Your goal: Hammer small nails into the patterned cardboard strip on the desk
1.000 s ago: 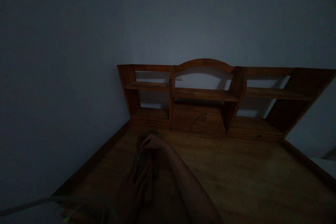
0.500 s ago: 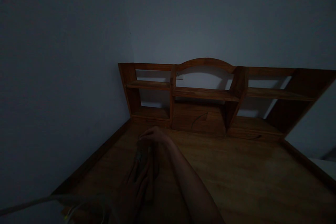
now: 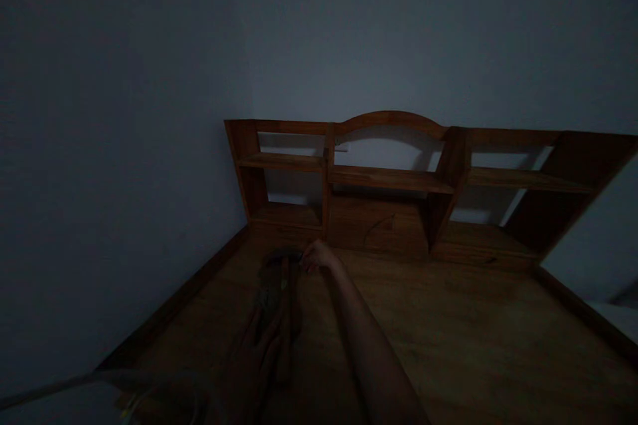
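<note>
In dim light a dark thing with a rounded far end (image 3: 272,279) lies on the wooden desktop; its kind cannot be made out. A long, narrow wooden strip (image 3: 285,325) runs along it, pointing away from me. My left hand (image 3: 252,352) rests flat over the near part of the dark thing, beside the strip, with fingers spread. At the far right edge of the dark thing is my right hand (image 3: 318,256), its fingers curled together. Whatever those fingers may hold is too small and dark to name.
A wooden shelf unit (image 3: 391,176) with an arched middle stands along the back wall. A pale cable (image 3: 60,386) crosses the lower left. The left wall (image 3: 149,212) meets the desk's raised wooden edge (image 3: 184,292).
My right hand has moved right, from over the far end of the dark thing to its right edge, uncovering the strip's far end. My left hand has stayed nearly still.
</note>
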`<state>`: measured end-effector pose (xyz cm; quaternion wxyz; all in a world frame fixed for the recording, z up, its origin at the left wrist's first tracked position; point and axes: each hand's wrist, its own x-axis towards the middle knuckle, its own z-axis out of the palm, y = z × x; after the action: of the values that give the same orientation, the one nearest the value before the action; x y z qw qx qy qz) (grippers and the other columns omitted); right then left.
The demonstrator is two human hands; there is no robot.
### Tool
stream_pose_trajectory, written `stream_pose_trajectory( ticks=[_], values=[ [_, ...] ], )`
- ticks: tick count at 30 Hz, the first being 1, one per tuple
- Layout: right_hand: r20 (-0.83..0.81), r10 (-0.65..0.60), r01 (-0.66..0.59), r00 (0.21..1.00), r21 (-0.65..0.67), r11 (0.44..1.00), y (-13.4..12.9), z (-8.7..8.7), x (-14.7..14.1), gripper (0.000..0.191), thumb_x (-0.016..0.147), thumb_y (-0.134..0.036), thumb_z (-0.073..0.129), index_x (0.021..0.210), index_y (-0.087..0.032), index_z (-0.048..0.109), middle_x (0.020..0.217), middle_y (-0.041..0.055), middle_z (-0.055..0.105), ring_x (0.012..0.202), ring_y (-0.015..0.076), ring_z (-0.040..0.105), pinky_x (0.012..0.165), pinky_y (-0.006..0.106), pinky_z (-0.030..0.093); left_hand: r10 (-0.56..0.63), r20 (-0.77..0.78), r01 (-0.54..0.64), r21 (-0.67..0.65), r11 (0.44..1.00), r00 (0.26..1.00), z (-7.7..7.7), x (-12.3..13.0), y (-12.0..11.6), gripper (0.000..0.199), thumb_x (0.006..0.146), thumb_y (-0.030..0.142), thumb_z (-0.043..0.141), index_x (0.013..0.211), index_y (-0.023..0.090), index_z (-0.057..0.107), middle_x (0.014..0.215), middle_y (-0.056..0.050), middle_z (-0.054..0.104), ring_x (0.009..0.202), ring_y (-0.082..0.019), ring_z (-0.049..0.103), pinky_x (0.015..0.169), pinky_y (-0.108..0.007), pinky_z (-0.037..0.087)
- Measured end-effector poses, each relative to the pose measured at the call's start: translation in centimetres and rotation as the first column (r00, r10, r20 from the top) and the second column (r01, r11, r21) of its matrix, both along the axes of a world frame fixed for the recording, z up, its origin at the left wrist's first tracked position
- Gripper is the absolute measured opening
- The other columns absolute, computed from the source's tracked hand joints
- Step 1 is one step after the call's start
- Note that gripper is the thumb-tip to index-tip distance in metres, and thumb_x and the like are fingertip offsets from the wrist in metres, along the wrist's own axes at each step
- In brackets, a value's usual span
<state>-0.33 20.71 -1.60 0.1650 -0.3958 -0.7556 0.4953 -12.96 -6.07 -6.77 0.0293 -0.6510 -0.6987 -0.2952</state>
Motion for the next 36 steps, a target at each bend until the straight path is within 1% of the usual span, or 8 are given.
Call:
stream_pose_trajectory(
  ticks=[6, 11, 14, 16, 21, 29, 32, 36],
  values=[
    [-0.050, -0.039, 0.046, 0.998, 0.154, 0.987, 0.1, 1.4, 0.1, 0.010, 0.071, -0.015, 0.068, 0.080, -0.014, 0.073, 0.067, 0.0025, 0.070, 0.056, 0.0100, 0.061, 0.052, 0.017, 0.041, 0.013, 0.005, -0.013, -0.037, 0.999, 1.000, -0.1, 0.0, 0.0, 0.045, 0.093, 0.030, 0.040, 0.138, 0.037, 0.043, 0.158, 0.004, 0.014, 0.136, -0.023, 0.037, 0.109, -0.043, 0.037],
    [-0.113, 0.296, -0.278, 0.949, 0.150, 0.949, -1.7, 3.0, -2.3, 0.030, 0.066, -0.021, 0.076, 0.096, -0.021, 0.074, 0.090, -0.0005, 0.073, 0.082, 0.0129, 0.066, 0.070, 0.018, 0.046, 0.006, 0.016, -0.005, -0.025, 1.000, 1.000, 0.1, 0.1, 0.0, 0.047, 0.094, 0.028, 0.038, 0.140, 0.037, 0.041, 0.158, 0.003, 0.016, 0.137, -0.023, 0.036, 0.108, -0.043, 0.039],
    [-0.097, 0.549, -0.531, 0.830, 0.160, 0.832, -2.7, 2.6, -4.1, 0.034, 0.064, -0.016, 0.076, 0.098, -0.018, 0.075, 0.092, 0.0003, 0.072, 0.084, 0.0146, 0.065, 0.074, 0.019, 0.045, -0.003, 0.023, 0.003, -0.017, 1.000, 1.000, 0.4, 0.2, 0.0, 0.047, 0.094, 0.028, 0.039, 0.140, 0.035, 0.042, 0.157, 0.001, 0.021, 0.135, -0.022, 0.039, 0.108, -0.043, 0.039],
    [-0.056, 0.621, -0.603, 0.782, 0.185, 0.776, -3.1, 1.9, -4.9, 0.032, 0.064, -0.013, 0.075, 0.096, -0.016, 0.075, 0.090, 0.0007, 0.072, 0.083, 0.0148, 0.065, 0.074, 0.019, 0.045, -0.014, 0.032, 0.014, -0.010, 1.000, 0.999, 0.5, 0.3, 0.0, 0.046, 0.094, 0.027, 0.039, 0.139, 0.035, 0.043, 0.156, 0.001, 0.022, 0.135, -0.022, 0.039, 0.109, -0.043, 0.038],
    [-0.051, 0.638, -0.617, 0.768, 0.207, 0.759, -3.4, 0.8, -5.5, 0.022, 0.068, -0.015, 0.073, 0.089, -0.017, 0.076, 0.085, -0.0009, 0.072, 0.081, 0.0133, 0.064, 0.075, 0.018, 0.043, -0.045, 0.070, 0.045, 0.000, 0.999, 0.997, -0.2, 0.0, 0.2, 0.048, 0.093, 0.024, 0.037, 0.141, 0.032, 0.040, 0.155, 0.001, 0.026, 0.135, -0.021, 0.040, 0.107, -0.040, 0.042],
    [-0.085, 0.605, -0.572, 0.791, 0.248, 0.782, -4.1, 1.7, -5.4, 0.015, 0.072, -0.024, 0.073, 0.085, -0.017, 0.077, 0.084, 0.0004, 0.072, 0.080, 0.0131, 0.064, 0.074, 0.019, 0.042, -0.038, 0.094, 0.043, -0.044, 0.998, 0.995, 0.1, 0.1, 0.2, 0.047, 0.094, 0.027, 0.037, 0.140, 0.033, 0.041, 0.158, 0.002, 0.018, 0.138, -0.022, 0.035, 0.112, -0.044, 0.035],
    [-0.167, 0.564, -0.521, 0.809, 0.241, 0.819, -4.7, 2.9, -5.1, 0.022, 0.073, -0.033, 0.072, 0.087, -0.016, 0.076, 0.086, 0.0022, 0.072, 0.081, 0.0142, 0.064, 0.073, 0.020, 0.044, -0.032, 0.092, 0.033, -0.010, 0.999, 0.995, -0.1, 0.0, 0.3, 0.044, 0.093, 0.028, 0.039, 0.137, 0.033, 0.046, 0.157, 0.003, 0.019, 0.139, -0.022, 0.032, 0.113, -0.045, 0.033],
    [-0.478, 0.401, -0.342, 0.782, 0.209, 0.916, -5.1, 6.1, -3.9, 0.035, 0.074, -0.045, 0.069, 0.097, -0.017, 0.073, 0.095, 0.0047, 0.072, 0.085, 0.0151, 0.064, 0.075, 0.023, 0.047, -0.024, 0.077, 0.024, -0.001, 1.000, 0.997, -1.0, -0.4, 0.4, 0.045, 0.093, 0.028, 0.041, 0.137, 0.034, 0.045, 0.157, 0.002, 0.019, 0.136, -0.023, 0.037, 0.111, -0.045, 0.036]
  ],
)
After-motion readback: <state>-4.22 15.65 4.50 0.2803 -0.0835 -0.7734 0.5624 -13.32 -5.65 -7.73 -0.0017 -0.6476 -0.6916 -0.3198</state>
